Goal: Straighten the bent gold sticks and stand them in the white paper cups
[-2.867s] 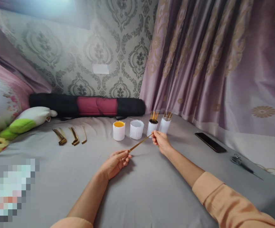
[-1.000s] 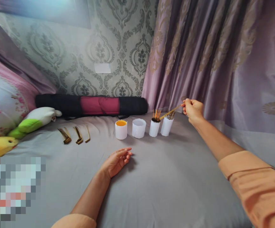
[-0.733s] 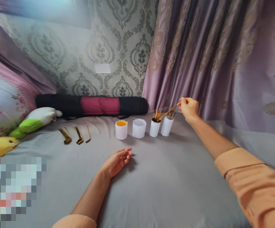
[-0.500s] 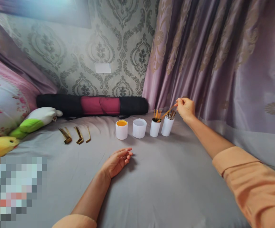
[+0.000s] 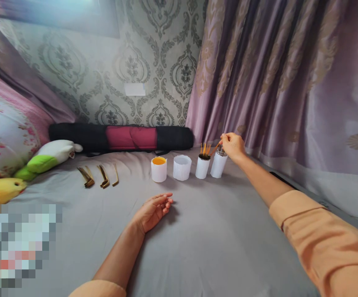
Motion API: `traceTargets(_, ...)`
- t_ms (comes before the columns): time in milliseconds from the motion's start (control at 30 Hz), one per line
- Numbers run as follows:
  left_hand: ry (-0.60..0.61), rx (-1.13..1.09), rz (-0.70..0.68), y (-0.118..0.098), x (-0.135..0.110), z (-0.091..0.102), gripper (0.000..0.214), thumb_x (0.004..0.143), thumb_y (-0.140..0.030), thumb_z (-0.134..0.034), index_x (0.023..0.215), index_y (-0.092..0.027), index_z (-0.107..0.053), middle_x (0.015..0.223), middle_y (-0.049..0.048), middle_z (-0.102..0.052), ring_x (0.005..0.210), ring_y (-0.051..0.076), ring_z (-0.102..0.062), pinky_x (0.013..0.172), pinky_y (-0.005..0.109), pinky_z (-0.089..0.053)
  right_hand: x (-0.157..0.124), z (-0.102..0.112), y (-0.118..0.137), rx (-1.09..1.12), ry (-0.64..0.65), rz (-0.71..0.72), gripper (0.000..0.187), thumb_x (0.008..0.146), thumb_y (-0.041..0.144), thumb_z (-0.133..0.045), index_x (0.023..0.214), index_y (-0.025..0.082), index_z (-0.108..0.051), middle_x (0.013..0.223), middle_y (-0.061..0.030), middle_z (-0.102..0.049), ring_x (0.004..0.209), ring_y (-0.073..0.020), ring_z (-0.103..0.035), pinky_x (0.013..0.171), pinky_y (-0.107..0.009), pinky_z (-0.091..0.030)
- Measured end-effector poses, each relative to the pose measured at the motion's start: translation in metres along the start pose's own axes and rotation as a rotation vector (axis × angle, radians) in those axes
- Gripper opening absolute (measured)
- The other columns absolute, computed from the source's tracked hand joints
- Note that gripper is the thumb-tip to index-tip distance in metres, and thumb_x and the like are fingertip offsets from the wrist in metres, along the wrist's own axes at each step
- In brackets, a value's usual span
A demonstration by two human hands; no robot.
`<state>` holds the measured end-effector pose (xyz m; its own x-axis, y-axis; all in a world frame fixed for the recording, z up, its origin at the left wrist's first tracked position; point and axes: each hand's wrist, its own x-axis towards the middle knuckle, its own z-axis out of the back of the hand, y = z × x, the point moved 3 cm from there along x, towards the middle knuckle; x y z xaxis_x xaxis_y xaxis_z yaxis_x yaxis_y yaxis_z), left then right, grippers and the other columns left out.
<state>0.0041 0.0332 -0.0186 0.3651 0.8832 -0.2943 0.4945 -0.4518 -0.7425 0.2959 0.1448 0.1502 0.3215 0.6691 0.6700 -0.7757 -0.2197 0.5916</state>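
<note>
My right hand (image 5: pixel 233 147) pinches the upper end of a thin gold-brown stick (image 5: pixel 215 149), which slants down toward the rim of a white-wrapped can (image 5: pixel 202 169). Its lower end is hard to make out there. Several thin sticks (image 5: pixel 205 148) stand upright in this can. A second white-wrapped can (image 5: pixel 218 166) is just below my fingers, which partly cover its mouth and the sticks in it. My left hand (image 5: pixel 154 210) rests on the grey sheet, fingers loosely curled and apart, holding nothing.
To the left of the cans stand a whitish cup (image 5: pixel 181 169) and a white cup (image 5: pixel 158 172) with an orange inside. Bent gold sticks lie in bundles (image 5: pixel 88 181) at left. A black-and-red roll bag (image 5: pixel 131 138) lies along the wall, near plush toys (image 5: pixel 47 159).
My right hand has moved left and slightly down with the stick, to above the right-hand can. The stick's lower end has shifted to the right. My left hand stays put.
</note>
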Motion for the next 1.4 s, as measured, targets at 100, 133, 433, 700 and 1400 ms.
traceTargets(100, 0.0, 0.0, 0.001, 0.001, 0.001, 0.001, 0.022, 0.076, -0.012, -0.057, 0.097, -0.008, -0.058, 0.078, 0.0076, -0.06, 0.06, 0.007, -0.054, 0.057, 0.017, -0.047, -0.003, -0.005, 0.001, -0.001, 0.029, -0.006, 0.022, 0.08, 0.029, -0.047, 0.069, 0.016, -0.061, 0.061, -0.0033, -0.065, 0.052, -0.0123, -0.055, 0.055, -0.024, -0.043)
traceTargets(133, 0.003, -0.001, 0.0, 0.001, 0.001, 0.002, 0.022, 0.075, -0.013, -0.058, 0.097, -0.008, -0.058, 0.078, 0.0077, -0.06, 0.061, 0.007, -0.054, 0.057, 0.017, -0.047, -0.004, -0.007, 0.0, -0.004, 0.041, -0.005, 0.022, 0.08, 0.029, -0.046, 0.068, 0.016, -0.061, 0.061, -0.0035, -0.065, 0.051, -0.012, -0.055, 0.054, -0.023, -0.043)
traceTargets(433, 0.018, -0.002, 0.002, 0.002, 0.002, 0.003, 0.023, 0.075, -0.013, -0.058, 0.098, -0.008, -0.057, 0.079, 0.0076, -0.06, 0.062, 0.007, -0.055, 0.058, 0.017, -0.047, -0.008, -0.024, -0.007, -0.063, 0.125, -0.014, 0.023, 0.079, 0.028, -0.044, 0.07, 0.016, -0.062, 0.064, -0.0026, -0.066, 0.051, -0.0114, -0.056, 0.056, -0.024, -0.044)
traceTargets(700, 0.006, 0.006, 0.01, 0.0, 0.0, 0.001, 0.026, 0.074, -0.012, -0.059, 0.099, -0.007, -0.055, 0.079, 0.0082, -0.06, 0.061, 0.007, -0.054, 0.058, 0.017, -0.046, -0.012, -0.031, -0.008, -0.149, 0.195, -0.043, 0.027, 0.081, 0.029, -0.042, 0.075, 0.015, -0.064, 0.068, -0.0026, -0.068, 0.061, -0.0134, -0.061, 0.065, -0.025, -0.044)
traceTargets(1400, -0.007, -0.002, 0.014, 0.001, 0.001, 0.0, 0.024, 0.075, -0.011, -0.058, 0.098, -0.007, -0.055, 0.078, 0.0075, -0.059, 0.06, 0.007, -0.053, 0.057, 0.018, -0.046, -0.01, -0.044, -0.015, -0.312, 0.267, -0.095, 0.033, 0.079, 0.035, -0.042, 0.061, 0.017, -0.063, 0.058, -0.0071, -0.063, 0.062, -0.0172, -0.06, 0.061, -0.026, -0.042)
